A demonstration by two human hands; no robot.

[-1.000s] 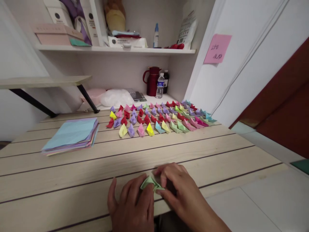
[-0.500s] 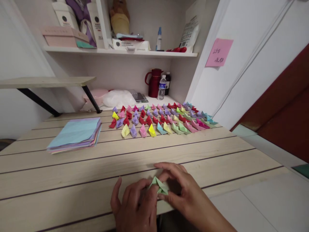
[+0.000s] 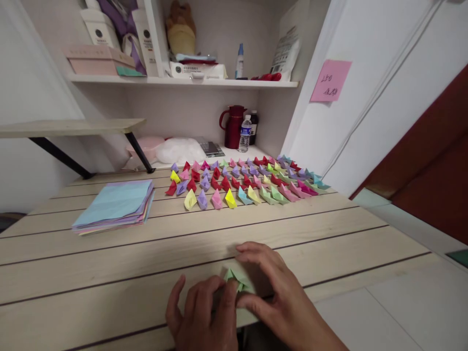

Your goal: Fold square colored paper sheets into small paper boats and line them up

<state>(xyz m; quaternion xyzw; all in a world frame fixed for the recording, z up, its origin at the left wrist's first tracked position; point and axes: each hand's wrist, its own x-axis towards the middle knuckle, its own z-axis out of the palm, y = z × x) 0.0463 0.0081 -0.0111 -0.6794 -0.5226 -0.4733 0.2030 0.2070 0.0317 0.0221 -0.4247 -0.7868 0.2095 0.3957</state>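
A small piece of light green folded paper (image 3: pixel 239 280) lies low on the table in front of me, partly covered by fingers. My left hand (image 3: pixel 206 309) holds it from the left, with a finger pressed onto the paper and the other fingers bent beside it. My right hand (image 3: pixel 276 287) curves around the paper's right side. Its thumb is close to the lower edge, while the forefinger is lifted away above, leaving a gap. Whether the right thumb touches the paper I cannot tell.
Rows of small folded paper boats (image 3: pixel 230 198) in many colours stand at the back of the table (image 3: pixel 175 258). A stack of coloured paper sheets (image 3: pixel 115 202) lies at the left. Behind are a dark red jug (image 3: pixel 234 127), a water bottle (image 3: pixel 245 133) and a raised wooden shelf (image 3: pixel 73 127).
The right fingers have spread away from the green paper, which they pinched before. The paper sits slightly further left and looks lower, with the left hand still on it.
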